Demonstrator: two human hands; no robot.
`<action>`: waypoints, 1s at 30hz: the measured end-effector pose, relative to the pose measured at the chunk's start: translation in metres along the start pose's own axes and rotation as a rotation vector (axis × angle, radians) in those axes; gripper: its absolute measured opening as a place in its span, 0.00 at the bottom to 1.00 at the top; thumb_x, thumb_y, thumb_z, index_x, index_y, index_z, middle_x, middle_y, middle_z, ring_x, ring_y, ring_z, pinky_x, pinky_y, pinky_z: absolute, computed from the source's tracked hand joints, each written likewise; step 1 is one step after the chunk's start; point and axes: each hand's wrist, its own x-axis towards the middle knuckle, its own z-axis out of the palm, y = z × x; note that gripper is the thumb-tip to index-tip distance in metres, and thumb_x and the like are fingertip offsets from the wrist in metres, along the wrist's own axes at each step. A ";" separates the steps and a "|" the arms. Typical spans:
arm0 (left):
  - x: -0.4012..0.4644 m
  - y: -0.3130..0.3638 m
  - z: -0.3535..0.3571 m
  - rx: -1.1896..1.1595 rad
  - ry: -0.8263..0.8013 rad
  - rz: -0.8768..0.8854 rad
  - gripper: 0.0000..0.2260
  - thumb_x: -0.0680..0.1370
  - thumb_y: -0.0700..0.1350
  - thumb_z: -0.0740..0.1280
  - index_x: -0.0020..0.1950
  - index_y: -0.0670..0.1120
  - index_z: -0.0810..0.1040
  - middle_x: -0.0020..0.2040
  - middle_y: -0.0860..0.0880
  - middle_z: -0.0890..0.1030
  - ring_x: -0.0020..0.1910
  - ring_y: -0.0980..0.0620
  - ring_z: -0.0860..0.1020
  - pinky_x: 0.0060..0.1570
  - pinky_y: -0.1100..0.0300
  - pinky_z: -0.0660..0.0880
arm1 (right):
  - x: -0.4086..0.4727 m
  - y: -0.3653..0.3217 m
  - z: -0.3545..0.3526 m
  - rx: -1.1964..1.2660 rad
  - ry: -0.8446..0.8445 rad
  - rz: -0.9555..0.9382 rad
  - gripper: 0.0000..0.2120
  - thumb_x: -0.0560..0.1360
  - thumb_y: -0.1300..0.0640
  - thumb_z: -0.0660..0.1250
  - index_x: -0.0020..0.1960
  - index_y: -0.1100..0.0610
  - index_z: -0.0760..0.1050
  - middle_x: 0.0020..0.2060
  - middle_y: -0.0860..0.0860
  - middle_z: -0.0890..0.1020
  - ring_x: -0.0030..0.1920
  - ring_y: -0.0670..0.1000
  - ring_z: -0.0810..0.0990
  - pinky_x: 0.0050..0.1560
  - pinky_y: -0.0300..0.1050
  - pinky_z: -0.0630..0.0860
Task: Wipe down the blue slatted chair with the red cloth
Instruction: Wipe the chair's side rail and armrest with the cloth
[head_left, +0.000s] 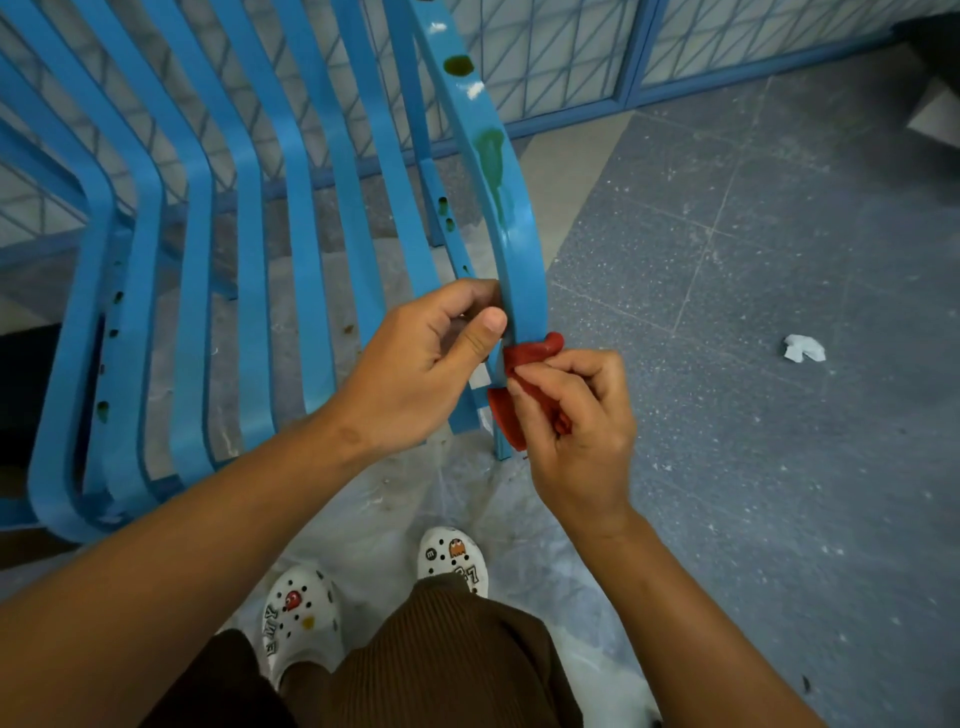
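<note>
The blue slatted metal chair (249, 218) fills the left and middle of my view, its curved slats running away from me, standing on a speckled grey floor (779, 312) with a thin clear plastic sheet (498, 509) spread under it. Its outermost right slat (511, 208) carries a dark olive blot near the top and a green stain running down below it, and neither looks wiped yet. My left hand (431, 358) curls its fingers around the near edge of that slat, low down, with the thumb lying along the front, steadying it. My right hand (571, 415) pinches the small red cloth (524, 358), bunched tight between thumb and fingers and pressed against the slat just below my left hand. A crumpled scrap of white paper (804, 348) lies on the floor well off to the right. I judge I am working the lower end of this slat, with the stains higher up still to come. The risk I see is the cloth itself: wadded this small, little of it meets the metal, so it could smear the green streak rather than lift it, or slip from my pinch and drop through the gap. The drips might also be dry and need more pressure than a fingertip grip gives.
</note>
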 end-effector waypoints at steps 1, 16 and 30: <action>0.000 -0.001 0.001 -0.009 0.000 0.003 0.11 0.84 0.42 0.61 0.65 0.45 0.77 0.57 0.54 0.84 0.56 0.59 0.82 0.52 0.68 0.77 | -0.007 0.006 0.003 -0.004 -0.032 0.036 0.08 0.75 0.66 0.73 0.53 0.65 0.83 0.52 0.54 0.75 0.56 0.37 0.75 0.56 0.32 0.74; 0.007 0.009 -0.010 -0.177 0.097 0.016 0.22 0.84 0.56 0.51 0.69 0.49 0.75 0.60 0.46 0.82 0.61 0.45 0.81 0.60 0.39 0.78 | 0.075 -0.069 -0.037 -0.065 -0.041 -0.158 0.14 0.79 0.62 0.70 0.64 0.64 0.79 0.66 0.58 0.79 0.66 0.49 0.79 0.68 0.38 0.73; 0.044 0.025 -0.032 -0.538 0.108 -0.173 0.16 0.86 0.47 0.57 0.66 0.39 0.77 0.47 0.45 0.84 0.43 0.48 0.84 0.45 0.56 0.80 | 0.073 -0.035 -0.009 -0.187 -0.073 -0.354 0.12 0.80 0.64 0.70 0.62 0.66 0.80 0.65 0.63 0.79 0.68 0.60 0.78 0.68 0.56 0.76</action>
